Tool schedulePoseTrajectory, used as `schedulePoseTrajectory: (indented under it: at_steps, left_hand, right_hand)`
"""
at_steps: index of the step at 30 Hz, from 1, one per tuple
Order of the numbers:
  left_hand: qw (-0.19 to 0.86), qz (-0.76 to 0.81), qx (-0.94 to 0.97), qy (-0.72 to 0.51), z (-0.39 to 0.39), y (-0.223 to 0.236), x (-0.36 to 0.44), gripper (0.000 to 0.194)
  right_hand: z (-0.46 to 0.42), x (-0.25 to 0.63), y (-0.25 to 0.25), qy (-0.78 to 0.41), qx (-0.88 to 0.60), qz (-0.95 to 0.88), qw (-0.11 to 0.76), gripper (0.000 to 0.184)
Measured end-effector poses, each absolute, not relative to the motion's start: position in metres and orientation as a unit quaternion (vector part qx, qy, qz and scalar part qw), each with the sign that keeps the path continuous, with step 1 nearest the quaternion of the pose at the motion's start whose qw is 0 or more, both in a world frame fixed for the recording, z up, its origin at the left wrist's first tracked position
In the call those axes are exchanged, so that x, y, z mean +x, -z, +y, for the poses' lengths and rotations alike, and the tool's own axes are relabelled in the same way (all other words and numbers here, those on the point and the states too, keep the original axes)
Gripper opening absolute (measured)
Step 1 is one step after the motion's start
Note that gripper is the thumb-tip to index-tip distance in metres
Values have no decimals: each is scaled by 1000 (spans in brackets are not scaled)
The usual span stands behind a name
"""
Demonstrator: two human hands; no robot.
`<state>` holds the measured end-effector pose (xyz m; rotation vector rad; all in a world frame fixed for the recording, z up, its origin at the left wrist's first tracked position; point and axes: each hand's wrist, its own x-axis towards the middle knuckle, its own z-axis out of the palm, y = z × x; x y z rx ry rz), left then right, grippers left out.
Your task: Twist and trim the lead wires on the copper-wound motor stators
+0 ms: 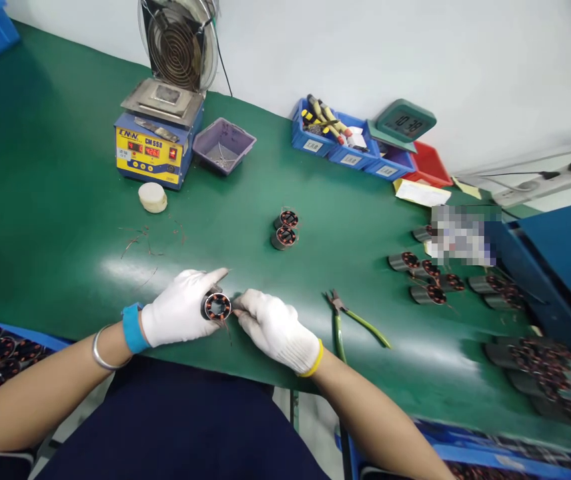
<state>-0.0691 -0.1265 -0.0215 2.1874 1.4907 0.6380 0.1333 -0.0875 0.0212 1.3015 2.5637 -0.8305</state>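
My left hand (pixel 181 308), in a white glove, is closed around a small round motor stator (pixel 217 306) with copper windings, held just above the green table (pixel 55 200) near its front edge. My right hand (pixel 275 328), also gloved, pinches thin copper wire ends at the stator's right side. Two more stators (pixel 285 229) stand together in the middle of the table, beyond my hands.
Green-handled pliers (pixel 346 320) lie right of my right hand. Several stators (pixel 428 273) are scattered at the right. A solder pot (pixel 158 137) with a fan, a purple tray (pixel 224 145), a white round (pixel 153 197), blue bins (pixel 338 137) and a clock (pixel 405 122) stand at the back. Wire scraps (pixel 148 243) lie left.
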Motion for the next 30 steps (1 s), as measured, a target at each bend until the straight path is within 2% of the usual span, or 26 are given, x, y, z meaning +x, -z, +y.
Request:
schedulePoseTrajectory:
  at_steps: [5,7,10,13,16,22,26,30]
  left_hand:
    - [248,535,775,-227,-130,22,-68,70]
    - [315,533,744,-252,-131,17,-69,73]
    - [485,527,632,-297,-130,4,-73,81]
    - [658,486,506,-272,-127,-8,-76,59]
    - [731,474,419,-258,-125,-12,-76,43]
    - [691,516,436,-257,-127,-22,-71,43]
    - [518,553,592,-276,-133,-34,-69,40]
    - [317,481,737,-353,-148,-38,-67,34]
  right_hand:
    - [-88,133,-14,459,477,750,8,18]
    - [-90,135,-12,510,476,716,-33,18]
    - [-93,138,-16,529,462,707,-77,17]
    - [-94,138,-23,509,457,724,-93,17]
    - [-95,137,-28,484,449,745,-98,14]
    - [-103,136,-38,513,455,723,-84,11]
    - [-106,136,-36,653,445,604,-99,15]
    - [-105,137,-28,749,397,505,-162,29]
